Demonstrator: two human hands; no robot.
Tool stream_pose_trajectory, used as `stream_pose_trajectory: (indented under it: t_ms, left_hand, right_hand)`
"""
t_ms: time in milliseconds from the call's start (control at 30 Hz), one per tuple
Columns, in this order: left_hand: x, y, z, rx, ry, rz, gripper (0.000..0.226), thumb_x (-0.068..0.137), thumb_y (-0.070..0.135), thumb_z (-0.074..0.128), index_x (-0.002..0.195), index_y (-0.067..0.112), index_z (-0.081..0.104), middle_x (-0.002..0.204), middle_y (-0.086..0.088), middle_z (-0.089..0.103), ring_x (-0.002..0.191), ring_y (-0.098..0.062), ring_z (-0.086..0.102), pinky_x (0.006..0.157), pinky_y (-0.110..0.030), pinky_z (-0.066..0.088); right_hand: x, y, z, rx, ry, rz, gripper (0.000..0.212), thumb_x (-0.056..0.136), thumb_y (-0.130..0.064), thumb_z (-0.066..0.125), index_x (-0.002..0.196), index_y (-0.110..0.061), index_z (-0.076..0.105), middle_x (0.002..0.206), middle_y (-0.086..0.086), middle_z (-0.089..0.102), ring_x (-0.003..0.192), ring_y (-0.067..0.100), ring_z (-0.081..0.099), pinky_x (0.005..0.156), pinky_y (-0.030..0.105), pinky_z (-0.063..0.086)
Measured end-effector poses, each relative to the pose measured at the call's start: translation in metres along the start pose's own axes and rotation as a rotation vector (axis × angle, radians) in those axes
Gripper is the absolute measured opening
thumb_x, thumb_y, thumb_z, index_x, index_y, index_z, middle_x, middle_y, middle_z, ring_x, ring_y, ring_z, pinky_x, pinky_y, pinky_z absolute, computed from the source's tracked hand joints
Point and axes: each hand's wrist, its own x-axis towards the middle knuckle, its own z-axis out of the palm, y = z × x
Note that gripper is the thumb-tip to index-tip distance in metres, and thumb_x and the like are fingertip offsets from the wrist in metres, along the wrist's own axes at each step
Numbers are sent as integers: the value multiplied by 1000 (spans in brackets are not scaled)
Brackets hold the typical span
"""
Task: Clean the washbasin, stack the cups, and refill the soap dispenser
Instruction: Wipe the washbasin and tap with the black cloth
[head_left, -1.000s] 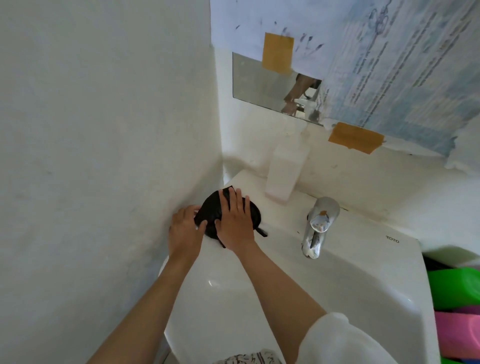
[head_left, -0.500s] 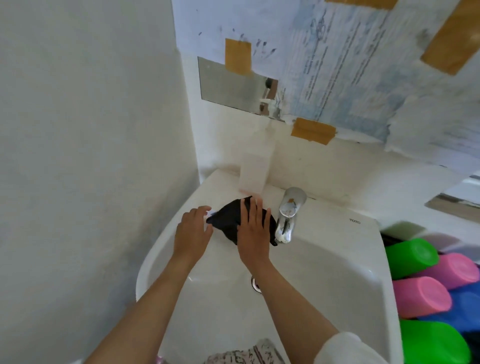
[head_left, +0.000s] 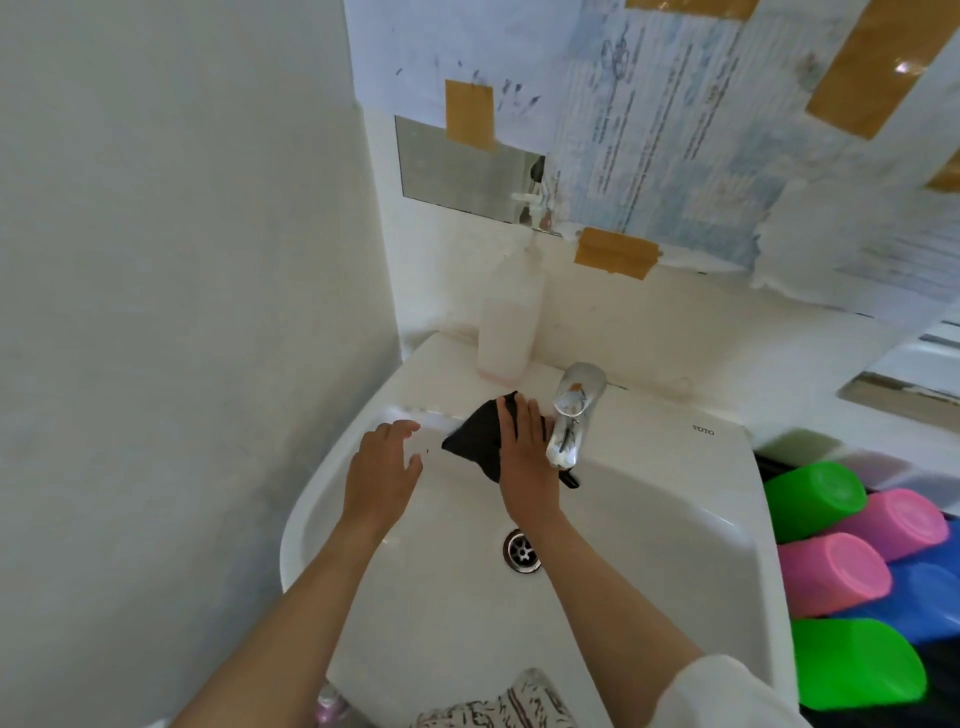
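Note:
A white washbasin (head_left: 675, 499) fills the middle of the view, with a metal drain (head_left: 522, 552) at its bottom. My right hand (head_left: 524, 457) lies flat with straight fingers on a black cloth (head_left: 475, 441), pressing it against the basin's back slope just left of the chrome tap (head_left: 571, 415). My left hand (head_left: 382, 473) rests with relaxed fingers on the basin's left inner wall, holding nothing. A white soap dispenser (head_left: 509, 322) stands on the back ledge. Green, pink and blue plastic cups (head_left: 862, 551) lie on their sides to the right.
A white wall (head_left: 182, 312) stands close on the left. Above the basin a mirror (head_left: 467, 166) is partly covered by taped papers (head_left: 701, 130). A patterned cloth (head_left: 498, 706) shows at the near rim.
My right hand has slid the black cloth from the back left corner rightward to the tap. My left hand has come off the cloth and rests on the basin wall.

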Motion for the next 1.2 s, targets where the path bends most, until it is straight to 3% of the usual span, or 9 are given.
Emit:
stream_pose_trajectory:
  t_ms: [100, 200, 333, 467, 600, 767, 933, 1067, 1200]
  left_hand:
    - [-6, -11, -4, -12, 29, -20, 35, 91, 12, 51, 125, 14, 50, 123, -6, 54, 116, -22, 46, 95, -34, 41]
    - [-9, -23, -14, -5, 89, -6, 33, 88, 7, 54, 121, 11, 54, 118, -10, 57, 113, -26, 50, 92, -35, 43]
    - [-7, -42, -28, 59, 197, -6, 30, 81, -1, 61, 110, 5, 62, 108, -16, 62, 101, -34, 57, 83, -41, 49]
    - [-6, -57, -36, 94, 240, -62, 31, 76, -2, 65, 106, 3, 63, 106, -19, 62, 103, -36, 58, 86, -44, 49]
    - [-8, -65, -32, 134, 249, -6, 31, 71, -4, 69, 102, 2, 64, 100, -19, 64, 94, -36, 63, 77, -45, 55]
    - [-9, -66, -26, 136, 254, -16, 24, 74, -4, 68, 98, -1, 63, 95, -19, 63, 87, -35, 63, 70, -44, 57]
    - [-15, -63, -26, 125, 265, -37, 22, 82, 1, 61, 103, -2, 61, 100, -18, 63, 92, -35, 61, 77, -44, 53]
    - [-22, -58, -30, 186, 238, 3, 33, 84, 27, 41, 100, 5, 60, 97, -12, 64, 88, -30, 60, 74, -40, 50]
    - [-29, -57, -29, 280, 233, 62, 23, 76, 9, 64, 100, 8, 61, 97, -8, 64, 88, -28, 62, 70, -38, 50]
  right_hand:
    - [18, -10, -1, 31, -56, -134, 91, 55, -10, 87, 135, -7, 45, 137, 15, 50, 127, 34, 47, 102, 45, 39]
    - [32, -27, -4, 66, -144, -242, 76, 82, -11, 68, 145, -8, 25, 151, 16, 28, 140, 35, 24, 114, 44, 18]
    - [49, -55, -2, 120, -199, -356, 68, 95, -12, 45, 149, -13, 3, 157, 9, 3, 145, 28, -2, 117, 39, -3]
    - [62, -84, -2, 211, -233, -392, 58, 99, -21, 35, 149, -15, 7, 157, 6, 5, 145, 25, -2, 116, 41, -3]
    - [63, -109, 5, 278, -237, -392, 53, 101, -34, 26, 149, -16, 11, 158, 4, 4, 145, 24, -4, 116, 42, -7]
    - [35, -128, 15, 512, -200, -376, 74, 85, -52, 3, 148, -15, 18, 158, 7, 3, 145, 26, -5, 114, 39, -11]
    - [11, -136, 20, 658, -240, -280, 79, 83, -63, 2, 149, -21, 11, 158, 4, -6, 145, 21, -11, 118, 41, 2]
    - [-2, -137, 21, 670, -250, -213, 70, 86, -58, 5, 149, -26, 3, 158, 1, -9, 145, 18, -11, 116, 46, 3]
    - [-30, -125, 32, 574, -410, -117, 68, 88, -61, 6, 145, -31, -14, 156, -5, -16, 145, 19, -10, 109, 63, 11]
